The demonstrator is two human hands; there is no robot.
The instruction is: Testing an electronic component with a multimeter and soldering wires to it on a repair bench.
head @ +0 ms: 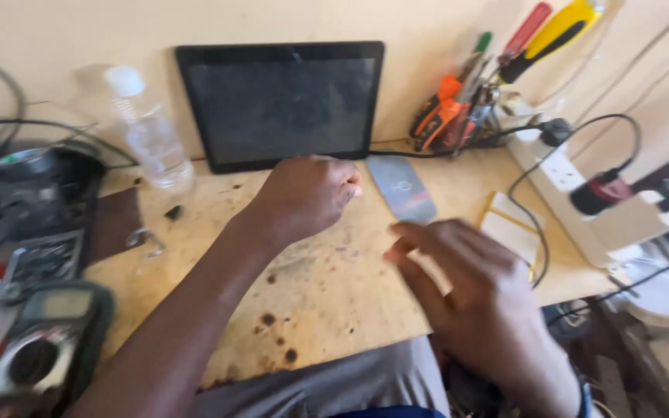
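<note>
Leftmost, a green multimeter (40,340) is seen at the near edge of the wooden bench (327,286), with a clear plastic bottle (145,128), white-capped and unlabelled, stood farther back. A dark tablet (282,104) is propped against the far wall. The left hand (307,193) is held loosely curled over the bench's middle; whether anything is pinched in it cannot be told. Just right of it, a grey phone back panel (403,188) lies flat. The right hand (470,290) is blurred, fingers spread and empty, near the bench's near edge. Bare stained wood lies open between the hands. At far right, screwdrivers (536,35) are bunched upright in a holder, beside a white power strip (563,166).
</note>
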